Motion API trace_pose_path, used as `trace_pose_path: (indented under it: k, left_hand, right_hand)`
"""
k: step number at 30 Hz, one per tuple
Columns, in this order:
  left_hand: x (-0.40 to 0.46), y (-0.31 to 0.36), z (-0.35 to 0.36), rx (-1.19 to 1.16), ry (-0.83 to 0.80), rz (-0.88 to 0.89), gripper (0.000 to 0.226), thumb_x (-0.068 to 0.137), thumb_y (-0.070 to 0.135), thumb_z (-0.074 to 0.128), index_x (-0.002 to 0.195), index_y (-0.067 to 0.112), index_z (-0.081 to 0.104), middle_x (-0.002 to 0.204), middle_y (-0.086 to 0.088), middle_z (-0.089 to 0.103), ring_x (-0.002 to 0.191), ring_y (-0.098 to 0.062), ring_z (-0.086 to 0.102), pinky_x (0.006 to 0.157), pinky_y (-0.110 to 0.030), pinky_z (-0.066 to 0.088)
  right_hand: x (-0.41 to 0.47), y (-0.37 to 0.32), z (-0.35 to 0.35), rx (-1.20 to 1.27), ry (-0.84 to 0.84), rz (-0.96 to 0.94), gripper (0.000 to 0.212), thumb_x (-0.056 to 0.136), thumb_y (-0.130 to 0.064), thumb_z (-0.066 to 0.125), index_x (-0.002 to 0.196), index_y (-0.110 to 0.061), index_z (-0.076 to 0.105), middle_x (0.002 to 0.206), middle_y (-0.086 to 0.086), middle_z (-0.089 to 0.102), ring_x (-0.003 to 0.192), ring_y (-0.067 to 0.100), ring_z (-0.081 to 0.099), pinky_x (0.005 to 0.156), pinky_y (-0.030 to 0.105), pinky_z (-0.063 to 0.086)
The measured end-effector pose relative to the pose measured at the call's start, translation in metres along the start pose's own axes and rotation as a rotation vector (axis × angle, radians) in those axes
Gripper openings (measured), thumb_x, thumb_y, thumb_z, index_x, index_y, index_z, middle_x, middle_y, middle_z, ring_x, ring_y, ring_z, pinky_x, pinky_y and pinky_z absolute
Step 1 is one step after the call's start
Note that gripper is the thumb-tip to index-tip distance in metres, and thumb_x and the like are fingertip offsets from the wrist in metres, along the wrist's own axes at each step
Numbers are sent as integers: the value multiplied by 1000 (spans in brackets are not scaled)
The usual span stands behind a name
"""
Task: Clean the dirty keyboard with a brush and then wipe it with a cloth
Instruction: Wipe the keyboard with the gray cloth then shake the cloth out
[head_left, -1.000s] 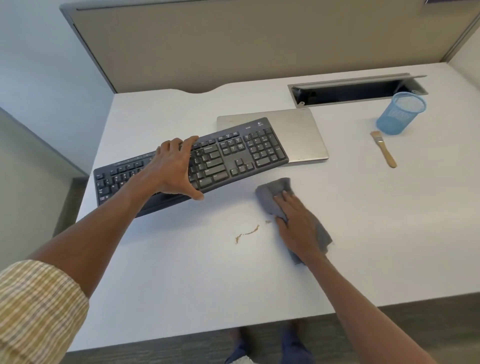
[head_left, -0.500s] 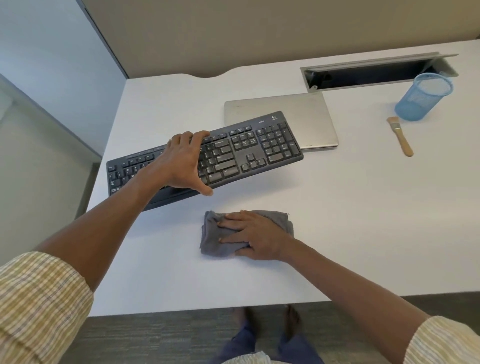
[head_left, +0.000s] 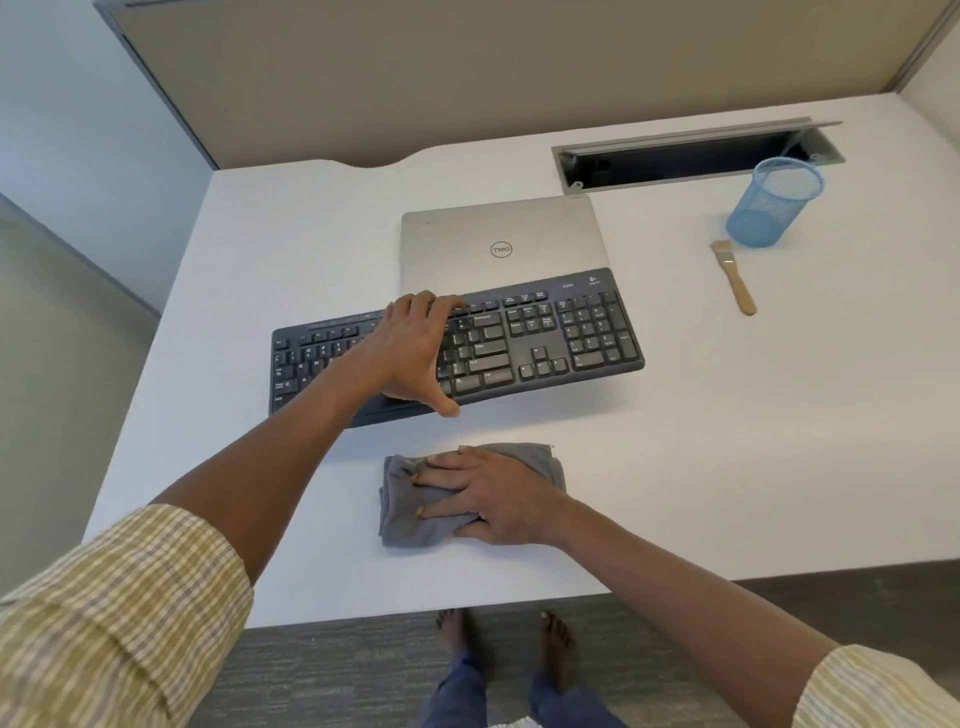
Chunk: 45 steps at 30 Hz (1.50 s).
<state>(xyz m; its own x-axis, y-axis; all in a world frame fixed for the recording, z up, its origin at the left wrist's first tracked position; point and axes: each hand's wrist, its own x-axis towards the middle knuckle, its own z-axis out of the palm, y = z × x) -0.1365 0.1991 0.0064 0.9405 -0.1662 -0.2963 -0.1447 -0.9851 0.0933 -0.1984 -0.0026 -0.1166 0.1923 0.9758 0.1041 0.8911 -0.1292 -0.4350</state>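
Observation:
A black keyboard (head_left: 545, 338) lies across the middle of the white desk (head_left: 727, 441), its far right part over a closed laptop. My left hand (head_left: 410, 353) grips it across the middle, fingers over the far edge and thumb at the near edge. A crumpled grey cloth (head_left: 405, 509) lies on the desk in front of the keyboard. My right hand (head_left: 488, 496) presses flat on the cloth with straight fingers pointing left. A wooden-handled brush (head_left: 733, 278) lies at the far right, apart from both hands.
A closed silver laptop (head_left: 498, 244) sits behind the keyboard. A blue mesh cup (head_left: 774, 202) stands at the far right beside an open cable slot (head_left: 691, 158). A beige partition rises behind the desk. The desk's front edge is just below the cloth.
My right hand has swept the cloth leftwards over the brown crumbs, which no longer show. The keyboard has come down flatter in my left hand.

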Motion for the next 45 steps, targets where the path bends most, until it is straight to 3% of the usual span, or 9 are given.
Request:
trace_pose_path:
  k: [16, 45]
  left_hand:
    - [45, 18, 37, 15, -14, 83, 138, 48, 74, 86, 153, 19, 15, 146, -14, 30, 135, -35, 30, 119, -51, 26]
    - [61, 16, 52, -108, -57, 82, 139, 52, 71, 88, 157, 18, 13, 162, -10, 19, 149, -34, 16, 124, -50, 13]
  right_hand:
    - [-1, 0, -7, 26, 2, -8, 41, 90, -38, 64, 130, -31, 63, 153, -5, 42, 145, 21, 29, 113, 42, 29]
    - [-1, 0, -5, 41, -5, 19, 43, 92, -41, 62, 135, -32, 59, 155, -5, 39, 147, 21, 26, 116, 46, 27]
